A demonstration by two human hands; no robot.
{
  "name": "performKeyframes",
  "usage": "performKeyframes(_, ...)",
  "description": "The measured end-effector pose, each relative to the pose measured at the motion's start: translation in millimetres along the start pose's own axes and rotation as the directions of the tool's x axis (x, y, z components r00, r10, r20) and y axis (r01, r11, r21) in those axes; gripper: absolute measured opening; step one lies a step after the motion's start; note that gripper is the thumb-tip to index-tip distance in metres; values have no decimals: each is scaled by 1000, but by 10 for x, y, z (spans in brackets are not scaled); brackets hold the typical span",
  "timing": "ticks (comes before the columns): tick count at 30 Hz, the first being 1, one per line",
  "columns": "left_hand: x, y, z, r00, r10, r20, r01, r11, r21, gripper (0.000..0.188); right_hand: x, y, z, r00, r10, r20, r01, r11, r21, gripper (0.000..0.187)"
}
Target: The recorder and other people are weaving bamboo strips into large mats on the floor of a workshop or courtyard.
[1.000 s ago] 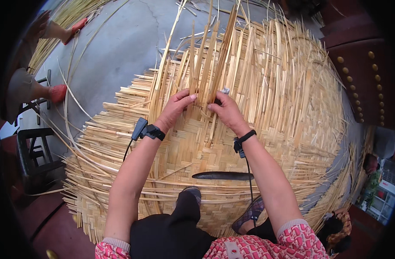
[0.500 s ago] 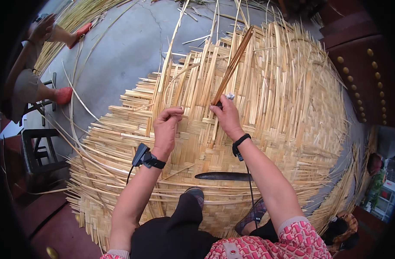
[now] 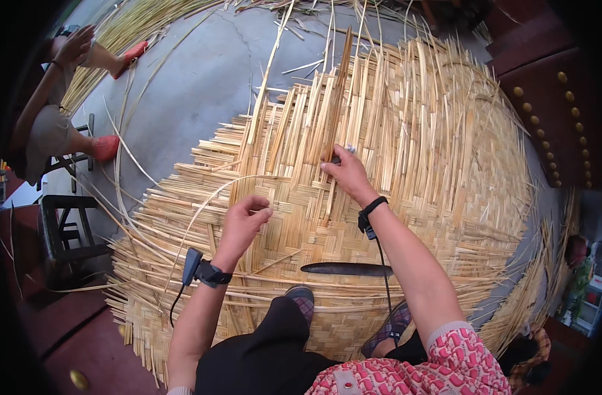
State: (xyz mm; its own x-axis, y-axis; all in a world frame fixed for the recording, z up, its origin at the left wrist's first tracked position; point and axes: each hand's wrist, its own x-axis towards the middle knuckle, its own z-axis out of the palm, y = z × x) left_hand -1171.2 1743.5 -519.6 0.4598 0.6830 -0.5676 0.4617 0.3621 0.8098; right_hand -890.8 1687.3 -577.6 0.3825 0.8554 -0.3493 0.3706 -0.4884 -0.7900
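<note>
A large woven mat (image 3: 301, 217) of pale split-cane strips lies under both hands, its strip ends loose along the far and left edges. My right hand (image 3: 347, 172) is closed near the mat's middle around the lower end of a long brown strip (image 3: 340, 85), which points away from me. A dark bit shows at the grip and a small whitish bit beside the knuckles; I cannot make out either. Lower left, my left hand (image 3: 241, 227) hovers over the weave with fingers loosely curled and apart, holding nothing visible. A thin pale strip (image 3: 212, 197) arches just beyond it.
A dark, flat, pointed tool (image 3: 347, 268) lies on the mat before my feet. At left are a dark stool (image 3: 70, 230) and a seated person with red shoes (image 3: 105, 147). Long loose reeds (image 3: 116, 39) lie far left. A studded dark red door (image 3: 557, 125) stands at right.
My left hand has drawn back toward me and its fingers have parted. The thin pale strip now bends over toward the left. The brown strip in my right hand has swung left, more upright.
</note>
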Motion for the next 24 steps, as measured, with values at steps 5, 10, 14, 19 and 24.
performKeyframes(5, 711, 150, 545, 812, 522, 259, -580, 680, 448, 26, 0, -49, 154, 999, -4, 51, -14, 940, 342, 16)
performKeyframes(10, 840, 107, 832, 876, 430, 219, -473, 675, 566, 31, -13, 43, 72, 995, 53, 83, -84, 903, 421, 10)
performKeyframes(14, 844, 320, 936, 930, 321, 177, -357, 682, 638, 31, -57, 47, -11, 994, 71, 82, -102, 869, 485, 10)
performKeyframes(19, 839, 59, 316, 833, 479, 279, -552, 761, 342, 21, -54, -498, 149, 982, -180, -56, 162, 959, -234, 17)
performKeyframes(24, 393, -106, 730, 863, 491, 123, -486, 871, -64, 11, -81, -434, -31, 967, -198, -162, 125, 918, -377, 23)
